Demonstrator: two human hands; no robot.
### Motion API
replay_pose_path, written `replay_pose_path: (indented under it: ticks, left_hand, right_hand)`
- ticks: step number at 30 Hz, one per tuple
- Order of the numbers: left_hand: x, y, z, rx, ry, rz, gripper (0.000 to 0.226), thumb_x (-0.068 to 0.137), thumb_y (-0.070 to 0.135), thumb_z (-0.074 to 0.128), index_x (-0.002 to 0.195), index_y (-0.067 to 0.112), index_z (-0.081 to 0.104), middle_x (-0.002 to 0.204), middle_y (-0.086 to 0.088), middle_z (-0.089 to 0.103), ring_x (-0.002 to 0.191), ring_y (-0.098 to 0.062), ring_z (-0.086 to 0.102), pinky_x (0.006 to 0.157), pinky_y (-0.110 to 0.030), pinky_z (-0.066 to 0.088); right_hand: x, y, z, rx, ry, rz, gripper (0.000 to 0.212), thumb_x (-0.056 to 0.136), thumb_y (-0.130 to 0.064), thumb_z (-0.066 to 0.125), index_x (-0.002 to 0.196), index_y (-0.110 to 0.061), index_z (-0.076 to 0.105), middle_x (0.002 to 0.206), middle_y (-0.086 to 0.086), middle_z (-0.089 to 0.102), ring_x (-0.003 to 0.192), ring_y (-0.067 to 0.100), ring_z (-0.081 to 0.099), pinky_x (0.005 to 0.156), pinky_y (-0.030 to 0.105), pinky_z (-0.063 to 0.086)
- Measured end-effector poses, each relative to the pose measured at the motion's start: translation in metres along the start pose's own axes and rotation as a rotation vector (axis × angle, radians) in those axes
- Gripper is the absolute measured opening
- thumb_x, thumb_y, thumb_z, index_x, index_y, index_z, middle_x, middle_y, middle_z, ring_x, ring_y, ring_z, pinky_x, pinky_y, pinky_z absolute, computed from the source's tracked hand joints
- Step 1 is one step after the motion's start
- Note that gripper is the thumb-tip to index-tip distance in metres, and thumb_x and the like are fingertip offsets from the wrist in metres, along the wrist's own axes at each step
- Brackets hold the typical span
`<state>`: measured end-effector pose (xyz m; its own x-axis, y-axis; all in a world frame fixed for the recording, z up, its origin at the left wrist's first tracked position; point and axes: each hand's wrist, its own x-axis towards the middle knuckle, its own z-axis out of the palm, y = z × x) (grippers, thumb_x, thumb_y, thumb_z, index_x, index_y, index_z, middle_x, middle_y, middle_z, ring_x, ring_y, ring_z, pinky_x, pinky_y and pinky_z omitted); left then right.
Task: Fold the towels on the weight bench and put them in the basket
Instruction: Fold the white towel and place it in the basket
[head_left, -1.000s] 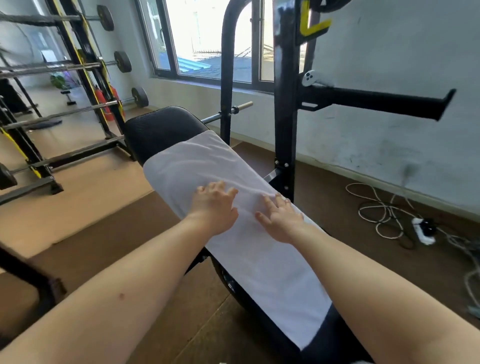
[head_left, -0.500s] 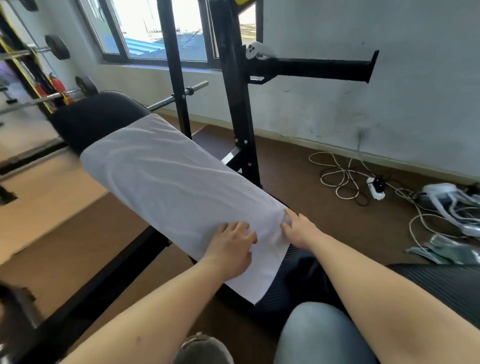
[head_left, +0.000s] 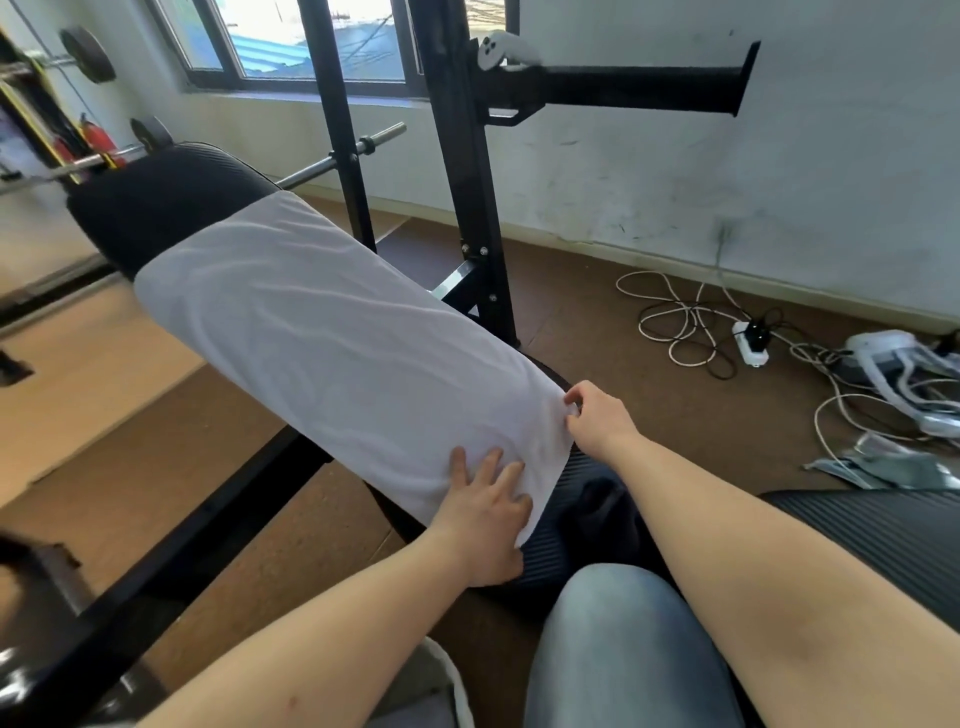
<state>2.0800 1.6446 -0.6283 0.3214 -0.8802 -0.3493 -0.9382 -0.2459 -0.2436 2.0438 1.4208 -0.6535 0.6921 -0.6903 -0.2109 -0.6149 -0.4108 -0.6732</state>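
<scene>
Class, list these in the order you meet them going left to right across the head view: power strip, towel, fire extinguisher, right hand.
fire extinguisher → towel → right hand → power strip

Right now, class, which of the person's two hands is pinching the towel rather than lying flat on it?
The right hand pinches the towel at its near corner; the left hand lies flat on it, fingers spread.

White towel (head_left: 332, 332) — plain — over a black ribbed bench (head_left: 156, 208); brown floor (head_left: 597, 332), white cables (head_left: 670, 312).
</scene>
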Motion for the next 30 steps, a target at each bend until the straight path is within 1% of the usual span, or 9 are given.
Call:
replay_pose_path:
  ticks: [3, 5, 8, 13, 19, 22, 25, 27, 30]
  left_hand:
    - [-0.004, -0.007, -0.005, -0.037, 0.086, -0.001, 0.046, 0.092, 0.039, 0.053, 0.133, 0.021, 0.061, 0.160, -0.009, 0.027, 0.150, -0.034, 0.017, 0.117, -0.066, 0.008]
    - [-0.009, -0.014, -0.007, -0.184, 0.179, -0.029, 0.038, 0.091, 0.037, 0.052, 0.122, 0.021, 0.067, 0.150, -0.005, 0.041, 0.138, -0.028, 0.037, 0.117, -0.051, 0.021]
    - [-0.016, -0.024, -0.017, -0.453, 0.259, -0.155, 0.031, 0.093, 0.037, 0.051, 0.115, 0.023, 0.069, 0.126, 0.002, 0.053, 0.116, -0.022, 0.052, 0.093, -0.032, 0.040]
    - [-0.025, -0.055, -0.035, -0.745, 0.285, -0.410, 0.019, 0.096, 0.034, 0.047, 0.097, 0.026, 0.065, 0.098, 0.005, 0.063, 0.089, -0.019, 0.060, 0.074, -0.033, 0.053]
    - [-0.046, -0.109, -0.042, -0.900, 0.470, -0.569, 0.021, 0.097, 0.027, 0.049, 0.103, 0.026, 0.069, 0.097, 0.006, 0.069, 0.087, -0.016, 0.063, 0.073, -0.031, 0.051]
    - [-0.061, -0.139, -0.044, -0.993, 0.598, -0.635, 0.022, 0.099, 0.020, 0.050, 0.109, 0.025, 0.069, 0.097, 0.008, 0.068, 0.081, -0.014, 0.064, 0.067, -0.028, 0.051]
    - [-0.074, -0.171, -0.044, -1.176, 0.724, -0.704, 0.020, 0.102, 0.021, 0.051, 0.114, 0.024, 0.067, 0.099, 0.009, 0.064, 0.076, -0.016, 0.067, 0.050, -0.026, 0.057]
    - [-0.082, -0.193, -0.042, -1.278, 0.799, -0.746, 0.017, 0.103, 0.024, 0.054, 0.116, 0.023, 0.066, 0.104, 0.006, 0.065, 0.081, -0.016, 0.067, 0.050, -0.027, 0.059]
    - [-0.089, -0.225, -0.038, -1.364, 0.882, -0.782, 0.016, 0.103, 0.029, 0.059, 0.115, 0.022, 0.066, 0.108, 0.000, 0.066, 0.088, -0.017, 0.067, 0.058, -0.037, 0.063]
  right_hand:
    - [-0.002, -0.004, -0.006, 0.068, 0.031, 0.020, 0.017, 0.099, -0.011, 0.047, 0.108, -0.020, 0.058, 0.110, 0.011, 0.062, 0.098, 0.031, 0.059, 0.077, 0.033, 0.041]
    - [-0.004, -0.011, -0.012, 0.091, 0.050, 0.030, 0.022, 0.098, -0.006, 0.045, 0.107, -0.018, 0.061, 0.110, 0.009, 0.061, 0.100, 0.029, 0.057, 0.081, 0.032, 0.042]
    - [-0.003, -0.022, -0.022, 0.148, 0.069, 0.059, 0.029, 0.093, -0.004, 0.045, 0.105, -0.017, 0.068, 0.110, 0.006, 0.064, 0.105, 0.030, 0.061, 0.093, 0.040, 0.053]
    - [0.004, -0.051, -0.034, 0.512, 0.107, 0.072, 0.024, 0.094, -0.007, 0.051, 0.102, -0.022, 0.068, 0.114, 0.008, 0.065, 0.097, 0.027, 0.067, 0.075, 0.040, 0.064]
    - [0.010, -0.111, -0.040, 0.787, 0.029, -0.001, 0.028, 0.090, 0.003, 0.055, 0.111, -0.012, 0.067, 0.112, 0.018, 0.066, 0.089, 0.028, 0.070, 0.075, 0.036, 0.062]
    - [0.012, -0.146, -0.039, 0.776, 0.010, -0.089, 0.035, 0.092, 0.003, 0.048, 0.116, -0.012, 0.067, 0.110, 0.015, 0.068, 0.096, 0.026, 0.068, 0.080, 0.037, 0.061]
    - [0.020, -0.178, -0.034, 0.617, 0.038, -0.239, 0.048, 0.091, 0.007, 0.044, 0.128, -0.013, 0.065, 0.108, 0.005, 0.069, 0.098, 0.020, 0.066, 0.085, 0.038, 0.062]
    - [0.028, -0.199, -0.027, 0.532, 0.091, -0.314, 0.038, 0.096, 0.000, 0.051, 0.124, -0.017, 0.069, 0.105, -0.002, 0.069, 0.094, 0.016, 0.066, 0.084, 0.036, 0.063]
    - [0.039, -0.232, -0.016, 0.562, 0.098, -0.348, 0.022, 0.101, -0.010, 0.055, 0.115, -0.019, 0.070, 0.101, 0.002, 0.071, 0.091, 0.019, 0.070, 0.077, 0.034, 0.063]
